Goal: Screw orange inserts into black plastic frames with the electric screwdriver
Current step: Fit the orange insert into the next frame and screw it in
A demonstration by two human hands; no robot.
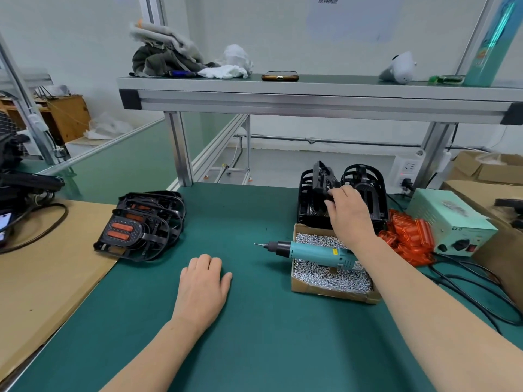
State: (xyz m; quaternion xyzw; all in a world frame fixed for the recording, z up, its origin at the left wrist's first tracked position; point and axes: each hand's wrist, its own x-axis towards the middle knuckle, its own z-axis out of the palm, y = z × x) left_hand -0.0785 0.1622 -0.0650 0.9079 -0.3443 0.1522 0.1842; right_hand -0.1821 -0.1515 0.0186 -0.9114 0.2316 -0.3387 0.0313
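My right hand (pixel 347 213) reaches to the back right and grips a black plastic frame (pixel 322 176), tilted up out of a row of upright black frames (pixel 365 185). My left hand (pixel 203 281) rests flat on the green mat, holding nothing. The teal electric screwdriver (pixel 314 253) lies across a cardboard box of silver screws (pixel 331 278), its bit pointing left. A heap of loose orange inserts (pixel 410 236) sits to the right of the box. At the left lies a stack of black frames with orange inserts fitted (pixel 138 222).
A pale green power supply box (pixel 450 219) with cables stands at the right, cardboard boxes (pixel 486 168) behind it. A brown board (pixel 42 267) covers the left of the table. An aluminium shelf (pixel 311 94) with rags and a phone spans overhead.
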